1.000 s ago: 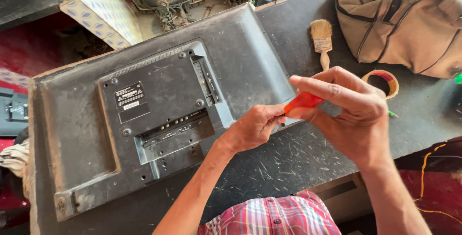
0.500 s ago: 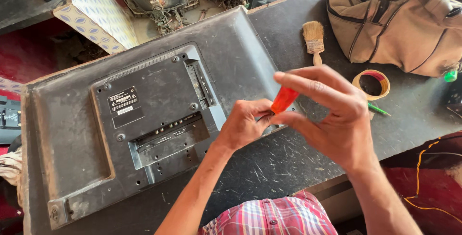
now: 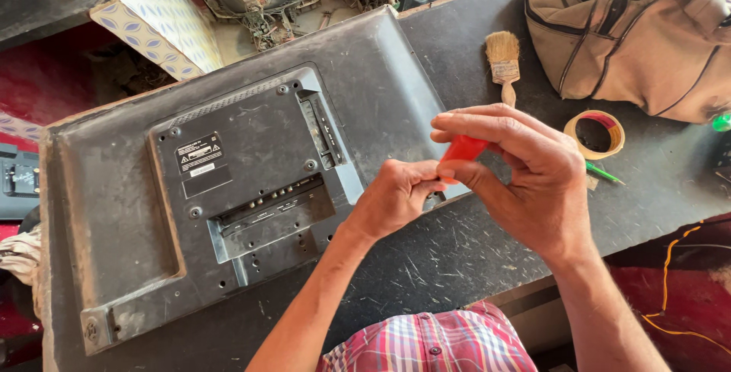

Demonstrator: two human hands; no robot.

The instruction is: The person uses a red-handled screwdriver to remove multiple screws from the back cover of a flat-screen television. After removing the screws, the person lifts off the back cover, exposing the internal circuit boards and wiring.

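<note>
Right hand (image 3: 533,182) clamped on my red screwdriver (image 3: 461,151), left hand (image 3: 396,197) pinching probably its tip; TV back cover (image 3: 228,189) not off yet.

Most of the tabletop (image 3: 472,258) is taken up by the flat television (image 3: 228,189) lying face down, its raised back panel standing proud in the middle. Bare tabletop runs along the near edge in front of it, broken only by the two forearms reaching in. To the right, a paintbrush (image 3: 503,63), a roll of tape (image 3: 595,134) and a green pen (image 3: 604,173) lie close together, with narrow gaps between them. Behind these a tan bag (image 3: 640,29) blocks the far right corner. Both the left hand (image 3: 396,197) and right hand (image 3: 525,182) crowd the television's right edge
</note>
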